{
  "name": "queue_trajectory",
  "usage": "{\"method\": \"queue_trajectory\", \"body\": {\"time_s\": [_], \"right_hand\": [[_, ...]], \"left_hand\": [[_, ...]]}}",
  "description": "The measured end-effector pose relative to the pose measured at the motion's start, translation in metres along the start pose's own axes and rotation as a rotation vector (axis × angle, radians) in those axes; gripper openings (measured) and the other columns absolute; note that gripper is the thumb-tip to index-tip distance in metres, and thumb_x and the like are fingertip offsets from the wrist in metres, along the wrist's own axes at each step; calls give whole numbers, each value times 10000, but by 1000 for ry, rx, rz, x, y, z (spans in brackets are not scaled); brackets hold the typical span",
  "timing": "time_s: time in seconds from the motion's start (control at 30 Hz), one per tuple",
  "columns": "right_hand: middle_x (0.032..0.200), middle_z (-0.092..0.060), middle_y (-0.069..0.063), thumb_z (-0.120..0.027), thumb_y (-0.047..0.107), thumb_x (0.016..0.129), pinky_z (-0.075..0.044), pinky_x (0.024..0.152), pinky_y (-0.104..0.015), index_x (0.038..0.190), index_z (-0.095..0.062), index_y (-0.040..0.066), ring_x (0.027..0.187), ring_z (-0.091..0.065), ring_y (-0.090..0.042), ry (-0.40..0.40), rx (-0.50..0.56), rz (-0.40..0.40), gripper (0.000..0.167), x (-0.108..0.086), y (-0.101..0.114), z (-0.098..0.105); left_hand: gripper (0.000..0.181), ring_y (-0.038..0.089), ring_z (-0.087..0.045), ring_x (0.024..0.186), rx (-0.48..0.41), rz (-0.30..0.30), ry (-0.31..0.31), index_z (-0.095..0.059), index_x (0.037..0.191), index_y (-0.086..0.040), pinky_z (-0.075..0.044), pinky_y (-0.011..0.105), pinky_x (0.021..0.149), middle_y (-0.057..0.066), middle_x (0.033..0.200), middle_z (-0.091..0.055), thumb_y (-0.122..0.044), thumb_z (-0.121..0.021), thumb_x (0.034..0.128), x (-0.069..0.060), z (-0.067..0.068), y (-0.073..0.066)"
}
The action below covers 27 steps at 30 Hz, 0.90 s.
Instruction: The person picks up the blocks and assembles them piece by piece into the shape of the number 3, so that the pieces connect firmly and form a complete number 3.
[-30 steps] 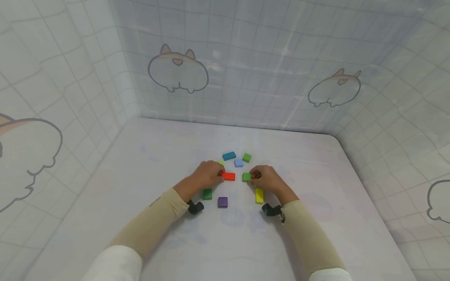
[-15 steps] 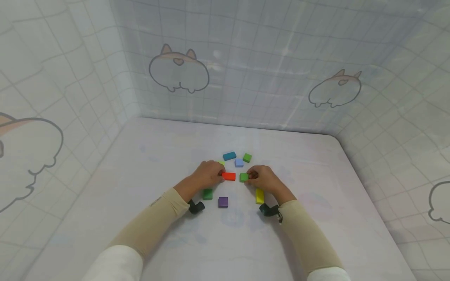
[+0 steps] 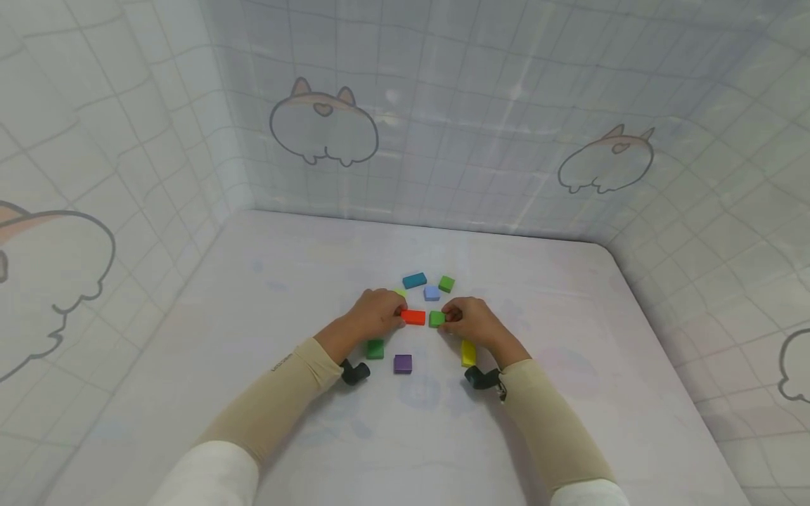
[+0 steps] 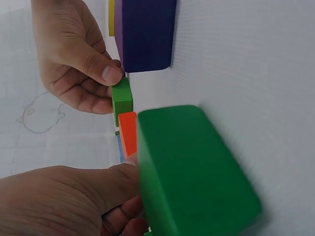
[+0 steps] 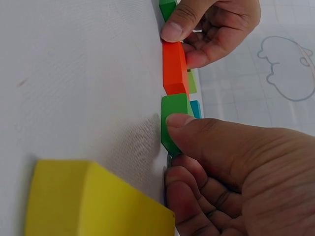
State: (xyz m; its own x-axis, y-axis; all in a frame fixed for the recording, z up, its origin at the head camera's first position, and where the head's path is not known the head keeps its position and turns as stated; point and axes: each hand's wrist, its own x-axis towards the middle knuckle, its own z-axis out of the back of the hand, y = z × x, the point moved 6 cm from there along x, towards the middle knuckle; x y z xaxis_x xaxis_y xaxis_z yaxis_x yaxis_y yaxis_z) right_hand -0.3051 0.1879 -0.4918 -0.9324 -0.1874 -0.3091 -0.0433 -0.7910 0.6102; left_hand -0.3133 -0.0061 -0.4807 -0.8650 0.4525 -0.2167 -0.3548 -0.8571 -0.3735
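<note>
In the head view my left hand [image 3: 378, 313] pinches the left end of a red-orange block [image 3: 414, 318] lying on the white table. The right wrist view has the thumb against one face of this block [image 5: 174, 64]. Just to its right, my right hand [image 3: 471, 320] pinches a small green block [image 3: 436, 319] between thumb and fingers. A narrow gap separates the two blocks in the head view. Part of the green block is covered by the right fingers. Near the left hand lies a dark green block [image 4: 192, 167], large in the left wrist view.
Behind the hands lie a teal block [image 3: 414, 280], a light blue block [image 3: 432, 293], another green block [image 3: 446, 284] and a partly hidden lime block [image 3: 400, 292]. Nearer are a purple block [image 3: 403, 364] and a yellow block [image 3: 468, 353]. Patterned curtains [image 3: 443, 126] surround the table.
My right hand has slid left with the green block, narrowing the gap to the red-orange block. The left hand stays in place, still pinching its block.
</note>
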Motion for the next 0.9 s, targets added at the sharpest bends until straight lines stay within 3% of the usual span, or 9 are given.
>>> {"method": "queue_trajectory", "body": {"time_s": [0.9], "right_hand": [[984, -640, -12, -798, 257, 859, -539, 871, -331, 1139, -679, 162, 937, -583, -217, 7, 11, -20, 318, -1, 3, -3]], "left_hand": [[302, 164, -552, 873, 24, -8, -13, -707, 1166, -143, -435, 361, 879, -58, 920, -658, -288, -745, 904, 4, -2, -2]]}}
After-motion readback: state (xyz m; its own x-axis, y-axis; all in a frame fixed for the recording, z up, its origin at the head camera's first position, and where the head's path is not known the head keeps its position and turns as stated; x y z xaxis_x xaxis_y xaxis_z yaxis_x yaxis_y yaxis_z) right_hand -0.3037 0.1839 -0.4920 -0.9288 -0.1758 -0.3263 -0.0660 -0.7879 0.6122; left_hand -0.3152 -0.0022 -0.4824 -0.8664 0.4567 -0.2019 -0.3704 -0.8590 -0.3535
